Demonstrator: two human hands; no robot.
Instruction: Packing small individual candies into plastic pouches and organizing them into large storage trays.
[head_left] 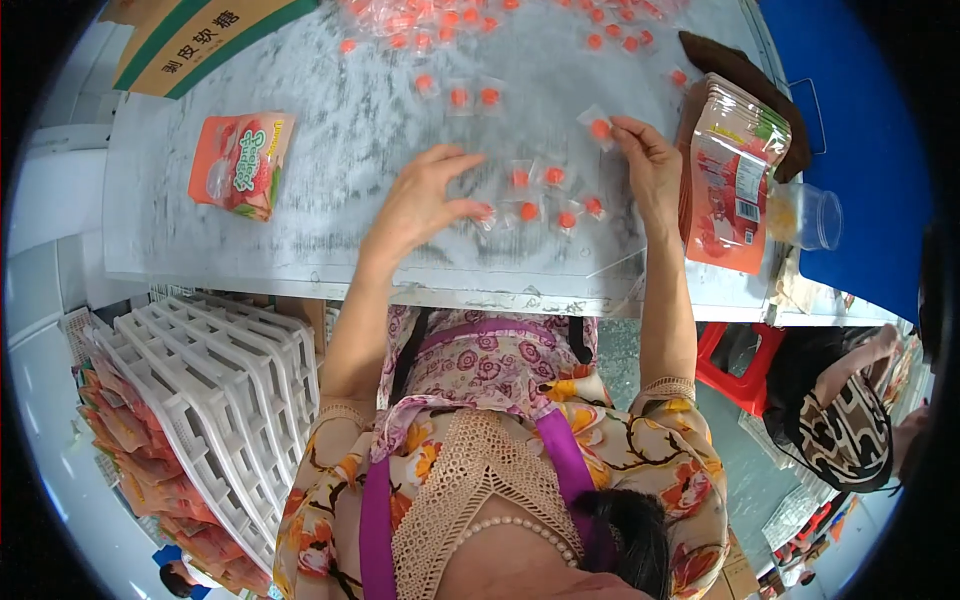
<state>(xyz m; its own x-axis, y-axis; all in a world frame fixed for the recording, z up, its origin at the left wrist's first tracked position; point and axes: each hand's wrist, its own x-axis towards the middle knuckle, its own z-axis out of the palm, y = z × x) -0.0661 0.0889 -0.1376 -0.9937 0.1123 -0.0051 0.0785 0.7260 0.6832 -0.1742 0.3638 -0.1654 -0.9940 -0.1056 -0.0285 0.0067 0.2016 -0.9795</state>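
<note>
Small red candies in clear square wrappers lie loose on the worn white table (330, 190). My right hand (652, 170) pinches one wrapped candy (599, 129) by the edge of its wrapper, at the right of the group. My left hand (420, 200) rests over the table with thumb and fingers spread apart. Its thumb tip is at a wrapped candy (485, 216), partly covered by the thumb. Between the two hands sit several more, among them a wrapped candy (529, 211). Farther back, a short row includes a wrapped candy (459, 97).
A big heap of wrapped candies (420, 18) fills the far edge. At left lie a filled pink pouch (240, 165) and a carton (200, 45). Stacked pouches (725, 180), a clear jar (820, 218) and a brown cloth (735, 70) stand right. White crates (215, 370) are below left.
</note>
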